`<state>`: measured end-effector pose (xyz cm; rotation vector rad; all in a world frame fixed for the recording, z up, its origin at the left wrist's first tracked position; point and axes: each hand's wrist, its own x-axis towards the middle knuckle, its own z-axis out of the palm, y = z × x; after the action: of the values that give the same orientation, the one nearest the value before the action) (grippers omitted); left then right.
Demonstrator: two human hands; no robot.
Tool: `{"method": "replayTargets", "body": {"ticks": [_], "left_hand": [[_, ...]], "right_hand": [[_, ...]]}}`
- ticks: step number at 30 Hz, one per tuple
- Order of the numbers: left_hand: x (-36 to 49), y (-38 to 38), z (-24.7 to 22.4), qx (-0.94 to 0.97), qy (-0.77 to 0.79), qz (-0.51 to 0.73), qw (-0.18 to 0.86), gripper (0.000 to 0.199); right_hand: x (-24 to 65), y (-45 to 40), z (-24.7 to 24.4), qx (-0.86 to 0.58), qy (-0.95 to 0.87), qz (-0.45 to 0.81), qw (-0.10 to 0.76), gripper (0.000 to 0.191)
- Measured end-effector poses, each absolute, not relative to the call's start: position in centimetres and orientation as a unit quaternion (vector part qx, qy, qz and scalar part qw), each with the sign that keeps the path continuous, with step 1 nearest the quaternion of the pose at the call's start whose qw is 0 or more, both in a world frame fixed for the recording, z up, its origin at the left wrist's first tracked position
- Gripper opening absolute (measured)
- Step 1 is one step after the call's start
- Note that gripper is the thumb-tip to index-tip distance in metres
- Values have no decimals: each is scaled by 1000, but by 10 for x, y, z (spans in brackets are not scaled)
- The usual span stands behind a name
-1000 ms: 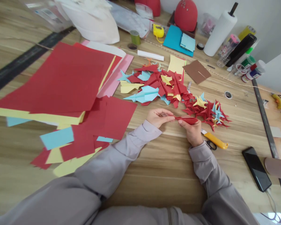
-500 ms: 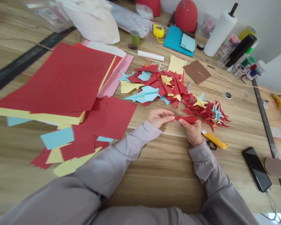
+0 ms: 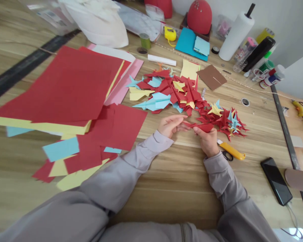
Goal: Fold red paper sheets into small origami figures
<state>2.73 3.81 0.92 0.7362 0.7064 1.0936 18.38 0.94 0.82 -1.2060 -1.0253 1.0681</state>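
Folded red paper (image 3: 206, 127) between fingers (image 3: 201, 132)

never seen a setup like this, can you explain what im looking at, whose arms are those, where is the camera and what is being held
There is no robot here. You see a person's own two bare hands, with grey sleeves, at a wooden table. The camera is worn on the head, looking forward and down, so the arms enter from the bottom.

The right hand grips a small folded red paper piece; the left hand is at its narrow end, though exactly how those fingers meet it is hard to tell.

Beyond the hands lies a heap of folded red, blue and yellow paper shapes. To the left are large flat red paper sheets. To the right are a yellow-handled cutter and a black rectangular phone.
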Motion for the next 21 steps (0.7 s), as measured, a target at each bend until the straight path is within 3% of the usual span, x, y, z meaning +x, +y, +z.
{"method": "replayTargets", "body": {"ticks": [3,8,21], "left_hand": [[31,36,10,408,367,484,682,43],[31,35,7,500,438,470,581,26],[31,35,10,520,377,470,606,22]], "right_hand": [[184,7,11,-517,-466,463,548,19],[183,5,13,-512,-492,466,529,13],[184,5,13,-526,-512,463,497,19]]}}
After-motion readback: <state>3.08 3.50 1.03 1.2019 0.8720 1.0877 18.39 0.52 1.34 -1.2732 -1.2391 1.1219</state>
